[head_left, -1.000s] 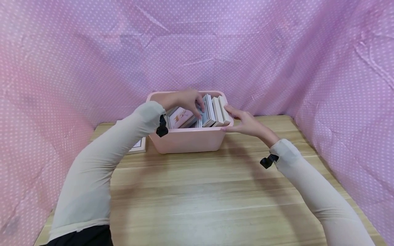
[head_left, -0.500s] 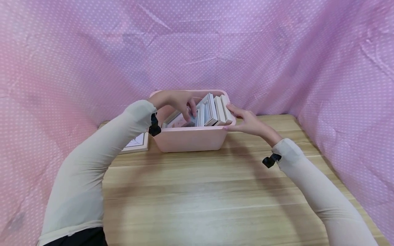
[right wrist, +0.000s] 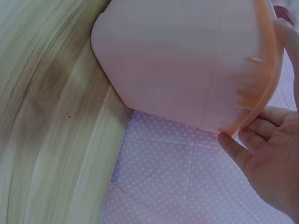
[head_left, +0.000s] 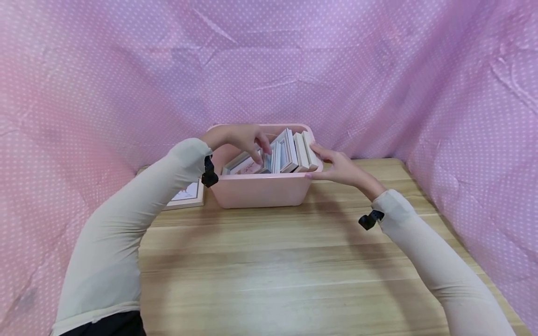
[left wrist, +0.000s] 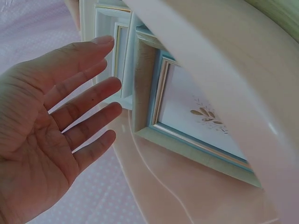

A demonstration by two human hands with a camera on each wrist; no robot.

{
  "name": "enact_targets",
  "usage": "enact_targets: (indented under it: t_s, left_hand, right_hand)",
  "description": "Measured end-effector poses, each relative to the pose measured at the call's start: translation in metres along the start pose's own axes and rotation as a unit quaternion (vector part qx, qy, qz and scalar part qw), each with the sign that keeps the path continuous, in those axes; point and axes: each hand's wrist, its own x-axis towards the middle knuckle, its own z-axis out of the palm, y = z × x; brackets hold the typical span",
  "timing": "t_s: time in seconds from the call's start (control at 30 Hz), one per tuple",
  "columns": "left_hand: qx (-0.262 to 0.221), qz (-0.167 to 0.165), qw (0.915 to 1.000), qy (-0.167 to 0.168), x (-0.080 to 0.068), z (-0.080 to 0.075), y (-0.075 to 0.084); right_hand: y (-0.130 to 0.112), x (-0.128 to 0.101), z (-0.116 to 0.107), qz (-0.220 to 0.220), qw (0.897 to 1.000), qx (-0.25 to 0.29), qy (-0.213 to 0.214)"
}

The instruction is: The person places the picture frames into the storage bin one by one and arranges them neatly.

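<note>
A pink plastic bin (head_left: 260, 193) stands at the back of the table with several picture frames (head_left: 289, 151) upright or leaning inside. My left hand (head_left: 245, 136) is over the bin, fingers extended and spread. In the left wrist view these fingers (left wrist: 93, 94) hold nothing, beside a white frame (left wrist: 126, 51) and a wood-toned frame (left wrist: 145, 93) with a golden leaf picture. Under the hand, a frame with a pink picture (head_left: 249, 166) leans low at the left. My right hand (head_left: 338, 169) holds the bin's right end, its thumb and fingers around the rim (right wrist: 279, 70).
Left of the bin, another picture frame (head_left: 189, 196) lies on the wooden table (head_left: 269, 261), partly hidden by my left sleeve (head_left: 122, 224). A pink dotted cloth (head_left: 269, 60) hangs behind and along both sides.
My left hand has moved slightly left. Between the frames a gap opened as the pink-picture frame tipped lower to the left. The right hand keeps its hold on the bin.
</note>
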Motion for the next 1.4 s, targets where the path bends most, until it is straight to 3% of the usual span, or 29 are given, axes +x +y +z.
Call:
enact_targets:
  t_s: [0.17, 0.37, 0.6, 0.77, 1.0, 1.17, 1.3, 1.4]
  left_hand:
    - [-0.006, -0.003, 0.9999, 0.012, -0.013, -0.005, 0.004]
    - [0.005, -0.013, 0.9979, 0.063, -0.036, -0.015, 0.003]
    - [-0.011, -0.063, 0.9898, 0.127, -0.077, -0.028, -0.010]
    - [-0.028, -0.085, 0.9807, 0.174, -0.111, -0.027, -0.029]
    - [-0.076, -0.140, 0.9524, 0.260, -0.158, -0.010, -0.061]
    - [-0.091, -0.197, 0.9289, 0.300, -0.185, 0.013, -0.082]
    - [-0.098, -0.224, 0.9122, 0.329, -0.194, 0.041, -0.103]
    - [-0.103, -0.224, 0.8991, 0.362, -0.195, 0.062, -0.121]
  right_hand:
    - [-0.002, 0.000, 0.001, -0.005, 1.000, 0.001, -0.003]
    - [-0.004, 0.001, -0.001, 0.001, 1.000, -0.025, 0.001]
    - [-0.004, 0.001, -0.003, 0.011, 1.000, -0.025, -0.006]
    - [-0.005, 0.000, -0.003, 0.011, 1.000, -0.025, -0.008]
    - [-0.006, -0.002, -0.001, 0.011, 1.000, -0.009, -0.007]
    - [-0.006, -0.002, -0.001, 0.018, 1.000, -0.010, -0.006]
    - [-0.007, -0.002, -0.001, 0.014, 1.000, -0.021, -0.003]
    - [-0.007, -0.002, 0.000, 0.015, 1.000, -0.020, -0.005]
